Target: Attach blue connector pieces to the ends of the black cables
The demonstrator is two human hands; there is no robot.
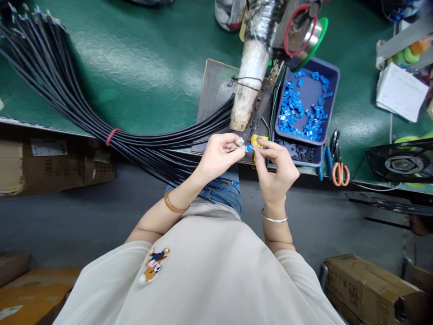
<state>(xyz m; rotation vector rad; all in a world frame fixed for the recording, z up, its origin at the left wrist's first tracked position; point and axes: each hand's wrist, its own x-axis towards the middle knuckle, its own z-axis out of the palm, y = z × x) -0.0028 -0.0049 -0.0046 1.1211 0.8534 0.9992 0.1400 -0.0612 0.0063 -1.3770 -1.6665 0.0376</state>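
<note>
My left hand (221,152) is closed in a pinch around a cable end, where a whitish, silvery bit shows at the fingertips. Right beside it sits a small blue connector (249,147), between the two hands. The fingertips of my right hand (275,164) close at the connector's right side, thumb against forefinger. Fine wires there are too small to make out. Behind the fingers, a yellow object (259,141) lies at the table edge. A thick bundle of black cables (145,142), tied with a red band (112,136), runs from the upper left toward my hands.
A grey-blue tray (333,97) holds many blue connectors; a lower tray (316,155) holds small black parts. Above my hands hang a wrapped nozzle (248,81) and a solder spool (313,38). Orange-handled scissors (340,174), blue-handled pliers (328,162) and a fan (402,162) stand right.
</note>
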